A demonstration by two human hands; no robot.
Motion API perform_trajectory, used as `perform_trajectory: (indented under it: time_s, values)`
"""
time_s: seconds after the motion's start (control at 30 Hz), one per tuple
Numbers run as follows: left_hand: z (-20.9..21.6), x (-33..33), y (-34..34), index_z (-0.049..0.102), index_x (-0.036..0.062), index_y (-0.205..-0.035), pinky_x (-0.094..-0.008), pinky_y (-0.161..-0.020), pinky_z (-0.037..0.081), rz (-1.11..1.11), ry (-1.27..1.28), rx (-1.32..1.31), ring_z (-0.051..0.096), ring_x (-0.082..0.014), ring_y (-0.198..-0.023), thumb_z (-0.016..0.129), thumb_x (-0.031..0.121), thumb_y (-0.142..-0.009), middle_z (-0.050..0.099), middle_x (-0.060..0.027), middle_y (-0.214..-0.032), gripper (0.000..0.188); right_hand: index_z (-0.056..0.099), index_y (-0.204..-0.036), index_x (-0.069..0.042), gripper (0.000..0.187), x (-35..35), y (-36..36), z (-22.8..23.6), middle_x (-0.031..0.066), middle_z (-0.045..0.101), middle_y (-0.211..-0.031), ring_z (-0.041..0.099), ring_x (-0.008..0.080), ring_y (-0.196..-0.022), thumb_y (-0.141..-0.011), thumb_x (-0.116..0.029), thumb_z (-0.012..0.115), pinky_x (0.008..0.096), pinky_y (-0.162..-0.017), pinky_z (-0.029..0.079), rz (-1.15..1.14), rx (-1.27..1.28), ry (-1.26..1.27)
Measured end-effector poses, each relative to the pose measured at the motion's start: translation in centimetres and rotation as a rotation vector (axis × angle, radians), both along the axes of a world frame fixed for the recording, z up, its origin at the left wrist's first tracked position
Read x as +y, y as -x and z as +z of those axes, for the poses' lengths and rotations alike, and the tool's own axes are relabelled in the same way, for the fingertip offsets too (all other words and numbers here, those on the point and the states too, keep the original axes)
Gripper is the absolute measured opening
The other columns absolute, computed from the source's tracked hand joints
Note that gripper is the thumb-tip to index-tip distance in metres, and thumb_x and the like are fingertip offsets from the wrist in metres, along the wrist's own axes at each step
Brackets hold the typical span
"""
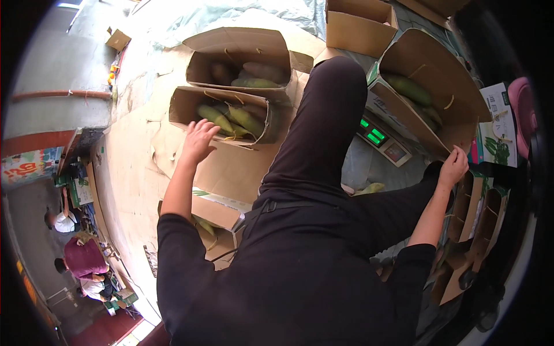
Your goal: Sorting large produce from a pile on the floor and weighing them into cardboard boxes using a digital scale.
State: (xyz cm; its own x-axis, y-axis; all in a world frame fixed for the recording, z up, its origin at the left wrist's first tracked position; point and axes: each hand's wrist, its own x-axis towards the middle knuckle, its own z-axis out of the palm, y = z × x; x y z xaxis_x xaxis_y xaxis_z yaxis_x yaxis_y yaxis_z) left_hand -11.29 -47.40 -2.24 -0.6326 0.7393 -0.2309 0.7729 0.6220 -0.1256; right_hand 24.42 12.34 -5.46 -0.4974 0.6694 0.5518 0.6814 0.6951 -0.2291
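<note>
My left hand (201, 140) has its fingers spread at the near left edge of an open cardboard box (184, 118). Long green radishes (245, 120) lie in that box, and the hand holds none of them. On the right, my right hand (454, 166) pinches the near edge of a larger open carton (461, 86) with yellow cord handles. More green radishes (411, 89) rest inside it. Beside and partly under this carton is a weighing scale (384, 141) with a lit green display.
Behind the left box stands another cardboard box (236, 40) of radishes. An empty-looking carton (360, 26) is at the back. Folded cartons (470, 213) and a pink plastic seat (521, 115) are at the right. Several people (86, 256) are at the far left.
</note>
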Motion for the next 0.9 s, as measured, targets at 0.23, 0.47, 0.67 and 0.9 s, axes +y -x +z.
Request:
perform_trajectory:
  time_s: [0.23,0.47,0.67,0.9]
  values:
    - [-7.0,-2.1,4.0,0.067,0.0194,-0.095,-0.0366,-0.069,0.048,-0.067,0.285,-0.195,0.062,-0.024,-0.081,0.052,0.017,-0.082,0.065,-0.0068,-0.084,0.02,0.063,-0.094,-0.007,0.017,0.2,-0.3,-0.5,0.0068,0.062,-0.1,0.054,0.0247,-0.098,-0.088,-0.016,0.05,0.0363,-0.087,0.037,-0.012,-0.008,-0.008]
    - [-7.4,-4.3,1.5,0.067,0.0167,-0.093,-0.0382,-0.068,0.049,-0.005,-0.013,-0.177,0.062,-0.0286,-0.076,0.048,0.013,-0.081,0.064,-0.0109,-0.078,0.023,0.063,-0.093,-0.007,0.018,0.8,-0.3,-0.6,0.0071,0.063,-0.098,0.055,0.0252,-0.096,-0.088,-0.017,0.049,0.0372,-0.086,0.038,0.02,-0.013,-0.048]
    - [-6.4,-7.3,-1.6,0.064,0.01,-0.094,-0.0381,-0.072,0.048,0.029,0.089,-0.206,0.061,-0.03,-0.082,0.046,0.008,-0.077,0.063,-0.0128,-0.083,0.025,0.064,-0.092,-0.008,0.018,0.9,-0.6,-0.7,0.0065,0.063,-0.096,0.056,0.0252,-0.095,-0.088,-0.017,0.049,0.0373,-0.086,0.038,0.029,-0.038,-0.07]
    - [-5.2,-14.4,-7.1,0.064,0.0147,-0.09,-0.0375,-0.07,0.049,0.049,0.17,-0.258,0.062,-0.0272,-0.082,0.045,0.012,-0.08,0.063,-0.01,-0.083,0.021,0.064,-0.092,-0.008,0.018,1.0,-0.5,-0.8,0.0062,0.064,-0.095,0.056,0.0249,-0.094,-0.088,-0.017,0.048,0.0375,-0.085,0.038,0.039,-0.035,-0.063]
